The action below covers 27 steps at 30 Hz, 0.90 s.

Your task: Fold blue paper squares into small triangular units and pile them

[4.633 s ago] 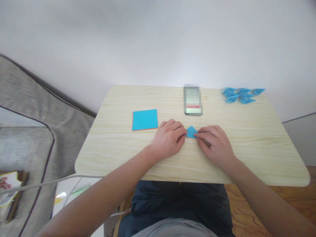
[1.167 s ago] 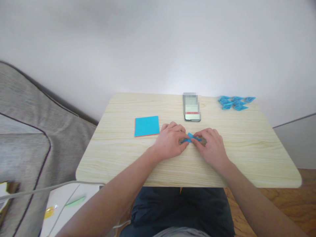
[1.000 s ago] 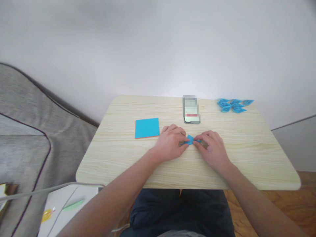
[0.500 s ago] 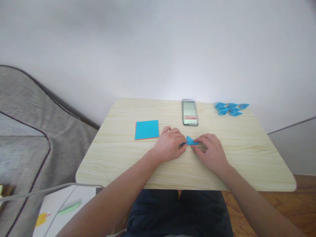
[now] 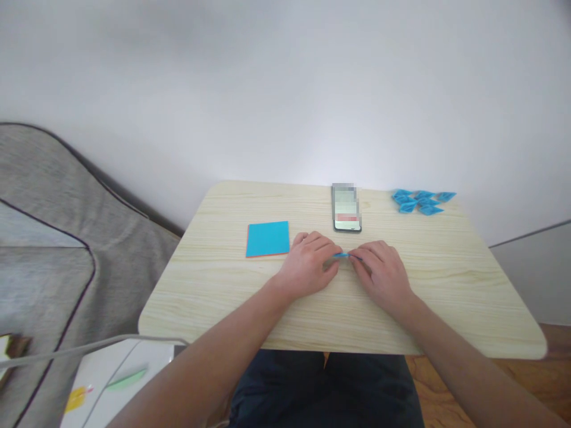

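Mid-table we pinch the paper (image 5: pixel 342 255) flat, left hand (image 5: pixel 307 267) and right hand (image 5: pixel 381 273) fingers closed on it; folded pile (image 5: pixel 422 201) far right, stack (image 5: pixel 267 239) at left not yet folded.

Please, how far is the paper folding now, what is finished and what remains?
Done: a small pile of folded blue pieces lies at the far right corner of the table. In hand: the left hand and right hand pinch one blue paper, nearly flat, between their fingertips. Remaining: a stack of unfolded blue sheets lies beside the left hand.
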Motion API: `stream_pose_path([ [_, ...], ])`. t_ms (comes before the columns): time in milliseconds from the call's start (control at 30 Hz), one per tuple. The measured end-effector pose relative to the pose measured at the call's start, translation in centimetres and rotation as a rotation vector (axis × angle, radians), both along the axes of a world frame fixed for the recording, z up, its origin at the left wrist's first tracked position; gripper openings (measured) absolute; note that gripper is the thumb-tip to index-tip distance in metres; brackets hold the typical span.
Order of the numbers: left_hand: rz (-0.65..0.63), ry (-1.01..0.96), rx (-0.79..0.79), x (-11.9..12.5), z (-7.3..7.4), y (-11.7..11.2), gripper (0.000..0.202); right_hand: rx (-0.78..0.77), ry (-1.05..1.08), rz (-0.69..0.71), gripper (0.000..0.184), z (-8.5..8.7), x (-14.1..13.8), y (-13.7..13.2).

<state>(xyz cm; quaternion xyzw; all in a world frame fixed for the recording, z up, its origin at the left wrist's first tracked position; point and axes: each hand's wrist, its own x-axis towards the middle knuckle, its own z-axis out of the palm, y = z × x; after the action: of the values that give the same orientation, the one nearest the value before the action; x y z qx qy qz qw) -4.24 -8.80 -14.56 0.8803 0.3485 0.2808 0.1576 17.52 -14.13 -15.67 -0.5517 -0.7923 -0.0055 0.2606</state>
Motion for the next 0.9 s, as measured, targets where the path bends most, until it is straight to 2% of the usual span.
stream_pose_path([
  [133,0.062,-0.159,-0.063,-0.2,-0.2,0.6,0.016,0.043,0.119,0.037,0.015,0.9,-0.7,1.2],
  [267,0.067,-0.360,-0.196,-0.6,-0.3,1.2,0.016,0.053,0.300,0.100,0.014,2.2,-1.9,2.8],
  [433,0.131,-0.411,-0.333,-0.9,-0.2,1.4,0.020,-0.004,0.415,0.189,0.012,3.4,-3.2,4.7],
  [600,0.141,-0.414,-0.407,-0.9,-0.1,1.5,0.025,-0.004,0.445,0.137,0.011,2.8,-3.8,5.0],
  [733,0.122,-0.416,-0.421,-0.6,0.1,1.4,0.024,0.131,0.432,0.061,0.017,2.1,-4.0,4.4],
  [900,0.133,-0.391,-0.352,-0.4,0.1,1.1,0.024,0.269,0.424,0.065,0.021,1.9,-4.0,4.4],
])
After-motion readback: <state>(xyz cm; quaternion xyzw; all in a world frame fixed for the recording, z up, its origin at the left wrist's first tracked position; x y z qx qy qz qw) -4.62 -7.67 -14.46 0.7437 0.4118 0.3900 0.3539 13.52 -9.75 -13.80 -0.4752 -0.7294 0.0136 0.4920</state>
